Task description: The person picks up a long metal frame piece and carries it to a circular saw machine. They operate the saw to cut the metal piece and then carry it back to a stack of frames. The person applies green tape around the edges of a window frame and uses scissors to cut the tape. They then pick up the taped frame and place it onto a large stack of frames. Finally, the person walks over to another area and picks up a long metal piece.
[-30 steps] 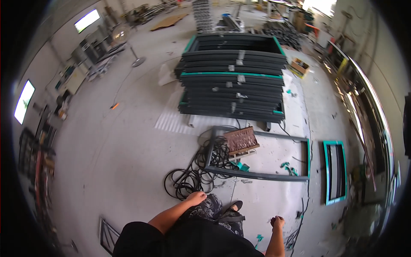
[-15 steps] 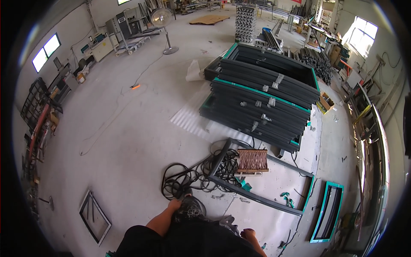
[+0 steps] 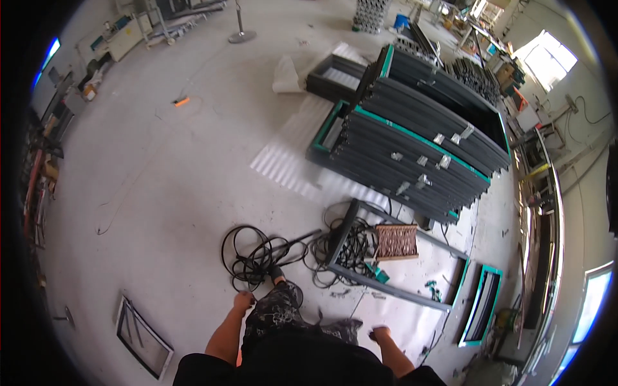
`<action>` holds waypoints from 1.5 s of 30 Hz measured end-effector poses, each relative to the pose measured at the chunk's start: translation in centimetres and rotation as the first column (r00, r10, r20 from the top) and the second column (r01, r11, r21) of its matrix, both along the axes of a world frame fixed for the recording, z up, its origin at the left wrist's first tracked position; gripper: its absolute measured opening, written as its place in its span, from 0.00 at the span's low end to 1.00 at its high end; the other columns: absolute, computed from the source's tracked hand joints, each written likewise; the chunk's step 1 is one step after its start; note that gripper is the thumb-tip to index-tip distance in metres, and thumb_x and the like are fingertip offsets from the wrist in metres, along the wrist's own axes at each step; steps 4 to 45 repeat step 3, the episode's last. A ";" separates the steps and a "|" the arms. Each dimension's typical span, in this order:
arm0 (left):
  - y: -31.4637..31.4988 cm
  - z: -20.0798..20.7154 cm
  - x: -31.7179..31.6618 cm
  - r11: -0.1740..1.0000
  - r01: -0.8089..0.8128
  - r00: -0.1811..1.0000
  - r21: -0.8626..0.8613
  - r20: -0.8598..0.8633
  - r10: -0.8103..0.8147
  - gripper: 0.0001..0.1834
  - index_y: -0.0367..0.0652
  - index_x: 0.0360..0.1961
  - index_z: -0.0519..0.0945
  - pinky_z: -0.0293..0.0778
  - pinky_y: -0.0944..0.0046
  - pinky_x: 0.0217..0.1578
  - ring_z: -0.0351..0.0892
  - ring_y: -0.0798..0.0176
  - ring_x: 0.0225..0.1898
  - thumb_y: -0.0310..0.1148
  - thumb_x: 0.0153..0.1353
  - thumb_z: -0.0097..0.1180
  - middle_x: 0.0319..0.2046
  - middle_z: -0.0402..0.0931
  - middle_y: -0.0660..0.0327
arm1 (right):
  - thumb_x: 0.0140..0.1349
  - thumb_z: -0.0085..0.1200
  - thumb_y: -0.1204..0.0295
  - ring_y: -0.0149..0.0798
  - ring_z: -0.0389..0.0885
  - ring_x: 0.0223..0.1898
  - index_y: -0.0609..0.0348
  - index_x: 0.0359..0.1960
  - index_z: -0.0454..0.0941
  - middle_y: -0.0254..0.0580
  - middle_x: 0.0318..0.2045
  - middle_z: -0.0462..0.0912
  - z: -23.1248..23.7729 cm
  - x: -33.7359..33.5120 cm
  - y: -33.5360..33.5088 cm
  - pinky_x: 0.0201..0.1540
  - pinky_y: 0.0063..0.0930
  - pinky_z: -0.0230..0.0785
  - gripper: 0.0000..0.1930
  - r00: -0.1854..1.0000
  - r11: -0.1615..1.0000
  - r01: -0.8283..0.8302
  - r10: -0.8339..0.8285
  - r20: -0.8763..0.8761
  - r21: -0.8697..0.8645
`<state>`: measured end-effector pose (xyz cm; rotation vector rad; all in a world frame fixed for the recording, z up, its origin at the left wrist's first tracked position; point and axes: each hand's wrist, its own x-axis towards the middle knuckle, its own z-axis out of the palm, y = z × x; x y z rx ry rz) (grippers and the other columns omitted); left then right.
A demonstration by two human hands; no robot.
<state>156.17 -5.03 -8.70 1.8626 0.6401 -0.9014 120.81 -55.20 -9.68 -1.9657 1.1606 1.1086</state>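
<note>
My left hand point(image 3: 243, 300), its fingers curled, hangs by my left leg just below a loose coil of black rubber-like strip point(image 3: 233, 249) on the floor. Whether it holds anything is too small to make out. My right hand point(image 3: 380, 334) is also curled, low at my right side, with a small dark spot at its fingers that I cannot identify. Ahead of me a dark grey rectangular frame point(image 3: 386, 287) lies flat, more tangled black strip point(image 3: 353, 243) at its left end. Inside it stands a small slatted wooden stool point(image 3: 396, 242) with a brown woven top.
Beyond the frame rises a large stack of dark grey frames point(image 3: 412, 148) with green edges. Bubble-like white sheeting point(image 3: 283, 164) spreads beside it. A smaller green-edged frame point(image 3: 481, 305) lies at right, a light-edged frame point(image 3: 143, 338) at left. A fan's base point(image 3: 243, 36) stands far off.
My view has tilted down and shifted, with my body nearer the frame. My left hand has moved left, my right hand slightly forward. My legs have shifted in a step.
</note>
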 end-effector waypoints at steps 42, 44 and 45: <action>6.7 2.4 4.9 0.992 -0.126 0.991 0.004 -0.039 0.126 0.15 0.40 0.44 0.78 0.78 0.60 0.27 0.83 0.59 0.27 0.39 0.62 0.52 0.28 0.83 0.58 | 0.59 0.59 0.54 0.46 0.85 0.24 0.55 0.39 0.83 0.44 0.28 0.87 1.9 12.7 7.4 0.38 0.41 0.82 0.18 0.904 0.952 0.159 -0.246 0.350 0.261; 6.7 2.4 4.9 0.992 -0.126 0.991 0.004 -0.039 0.126 0.15 0.40 0.44 0.78 0.78 0.60 0.27 0.83 0.59 0.27 0.39 0.62 0.52 0.28 0.83 0.58 | 0.59 0.59 0.54 0.46 0.85 0.24 0.55 0.39 0.83 0.44 0.28 0.87 1.9 12.7 7.4 0.38 0.41 0.82 0.18 0.904 0.952 0.159 -0.246 0.350 0.261; 6.7 2.4 4.9 0.992 -0.126 0.991 0.004 -0.039 0.126 0.15 0.40 0.44 0.78 0.78 0.60 0.27 0.83 0.59 0.27 0.39 0.62 0.52 0.28 0.83 0.58 | 0.59 0.59 0.54 0.46 0.85 0.24 0.55 0.39 0.83 0.44 0.28 0.87 1.9 12.7 7.4 0.38 0.41 0.82 0.18 0.904 0.952 0.159 -0.246 0.350 0.261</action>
